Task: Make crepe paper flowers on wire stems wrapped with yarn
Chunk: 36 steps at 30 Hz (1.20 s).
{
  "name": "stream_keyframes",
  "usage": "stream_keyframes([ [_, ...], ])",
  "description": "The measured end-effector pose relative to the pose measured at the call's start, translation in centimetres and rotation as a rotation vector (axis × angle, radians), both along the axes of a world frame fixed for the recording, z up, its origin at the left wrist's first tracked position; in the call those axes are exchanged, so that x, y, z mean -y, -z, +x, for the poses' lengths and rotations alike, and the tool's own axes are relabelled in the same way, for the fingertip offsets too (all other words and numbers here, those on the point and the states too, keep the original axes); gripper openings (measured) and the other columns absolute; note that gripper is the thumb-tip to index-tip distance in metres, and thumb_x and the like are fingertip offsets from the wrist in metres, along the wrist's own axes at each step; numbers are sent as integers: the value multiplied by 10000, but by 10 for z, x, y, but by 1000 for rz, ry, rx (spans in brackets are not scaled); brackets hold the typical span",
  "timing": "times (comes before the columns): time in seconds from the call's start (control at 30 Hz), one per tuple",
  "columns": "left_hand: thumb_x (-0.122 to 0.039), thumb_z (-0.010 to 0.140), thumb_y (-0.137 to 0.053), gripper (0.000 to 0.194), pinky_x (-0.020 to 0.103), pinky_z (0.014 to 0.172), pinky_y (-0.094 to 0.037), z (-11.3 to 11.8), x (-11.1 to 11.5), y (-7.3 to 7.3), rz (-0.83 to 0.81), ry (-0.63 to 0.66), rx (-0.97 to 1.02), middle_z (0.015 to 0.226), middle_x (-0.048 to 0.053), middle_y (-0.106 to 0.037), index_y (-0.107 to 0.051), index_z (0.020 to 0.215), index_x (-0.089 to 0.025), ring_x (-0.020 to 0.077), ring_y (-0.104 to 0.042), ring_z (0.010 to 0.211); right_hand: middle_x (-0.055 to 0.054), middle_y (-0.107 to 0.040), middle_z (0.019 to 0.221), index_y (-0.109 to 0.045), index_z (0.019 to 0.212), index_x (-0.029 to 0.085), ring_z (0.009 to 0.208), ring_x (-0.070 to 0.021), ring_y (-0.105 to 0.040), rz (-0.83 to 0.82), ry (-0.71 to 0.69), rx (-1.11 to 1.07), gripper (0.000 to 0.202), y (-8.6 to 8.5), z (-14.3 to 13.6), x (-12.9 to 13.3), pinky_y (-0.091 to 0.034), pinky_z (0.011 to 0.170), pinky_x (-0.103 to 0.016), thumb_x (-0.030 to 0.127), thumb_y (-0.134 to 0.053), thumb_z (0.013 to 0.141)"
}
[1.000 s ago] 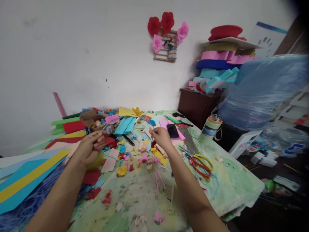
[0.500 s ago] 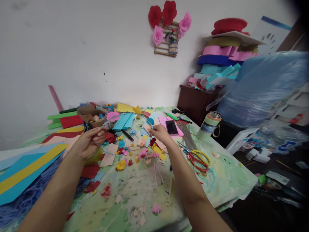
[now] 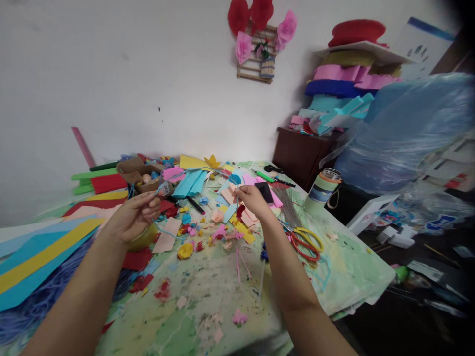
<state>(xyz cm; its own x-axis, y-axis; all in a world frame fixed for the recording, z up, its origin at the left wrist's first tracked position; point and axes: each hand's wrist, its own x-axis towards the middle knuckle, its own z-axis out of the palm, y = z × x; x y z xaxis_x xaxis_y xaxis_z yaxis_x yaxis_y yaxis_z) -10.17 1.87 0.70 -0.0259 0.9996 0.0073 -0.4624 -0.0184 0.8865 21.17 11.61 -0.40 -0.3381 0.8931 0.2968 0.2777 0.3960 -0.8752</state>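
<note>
My left hand is raised over the left part of the table, thumb and fingertips pinched on a thin light blue strand of yarn. An end of it hangs below the fingers. The strand seems to arch across toward my right hand, blurred in between. My right hand pinches it too, and a short piece dangles under the fingertips. A blue paper flower shows just beyond the right fingers; whether it is attached to the strand I cannot tell. Under both hands lie paper scraps and a yellow paper flower.
Red-and-yellow-handled scissors lie right of my right forearm, near thin wires and a phone. An opened bottle stands at the right edge. Paper sheets and blue yarn cover the left; a cardboard box sits behind.
My right hand has moved slightly right and up, a little farther from the left. The strand now shows arching between them. My left hand stays nearly in place; the view has shifted slightly.
</note>
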Motion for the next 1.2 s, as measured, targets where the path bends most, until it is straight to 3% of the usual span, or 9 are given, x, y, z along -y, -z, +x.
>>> stream_keyframes([
  [0.17, -89, 850, -552, 117, 118, 367, -336, 4, 1, -2, 48, -21, -44, 561, -39, -418, -637, 906, -32, 17, -345, 400, -42, -645, 631, -625, 560, 159, 618, -148, -568, 82, 74, 70, 355, 2, 2, -4, -388, 629, -258, 275, -475, 861],
  [0.4, -94, 829, -581, 94, 110, 370, -318, 8, 5, -5, 99, -72, -95, 541, -45, -420, -648, 881, -51, 15, -322, 396, -40, -668, 657, -625, 596, 159, 611, -145, -594, 122, 99, 136, 327, 2, 2, -3, -388, 619, -248, 247, -465, 867],
  [0.57, -95, 805, -617, 103, 120, 449, -408, 11, 7, -9, 130, -130, -135, 662, 8, -544, -662, 896, -79, 49, -468, 518, -43, -665, 659, -628, 602, 161, 645, -155, -613, 137, 113, 155, 337, 3, -1, -4, -390, 632, -250, 260, -464, 879],
  [0.7, -164, 809, -658, 161, 151, 523, -462, 17, 10, -10, 140, -122, -178, 662, 13, -560, -671, 960, -110, 86, -513, 582, -49, -682, 694, -632, 646, 164, 704, -168, -635, 141, 125, 149, 313, 6, -4, -5, -403, 668, -256, 225, -443, 888],
  [0.97, -280, 824, -656, 248, 161, 491, -453, 15, 6, -3, 94, -96, -243, 613, -4, -535, -663, 1017, -124, 88, -490, 531, -35, -667, 669, -632, 636, 159, 669, -151, -618, 137, 98, 132, 313, 8, -10, -3, -409, 654, -246, 210, -457, 890],
  [1.1, -300, 774, -709, 265, 154, 499, -438, 8, 0, 2, 84, -153, -289, 631, -13, -539, -668, 979, -136, 82, -494, 543, -31, -666, 679, -630, 630, 160, 664, -147, -624, 153, 80, 120, 284, 10, -15, 0, -416, 646, -232, 205, -499, 878],
  [1.2, -348, 712, -764, 315, 170, 601, -465, 2, -3, 4, 109, -219, -362, 679, -6, -573, -685, 947, -153, 102, -529, 640, -28, -663, 663, -632, 649, 171, 683, -152, -638, 196, 101, 97, 289, 11, -18, 0, -429, 679, -232, 227, -495, 898],
])
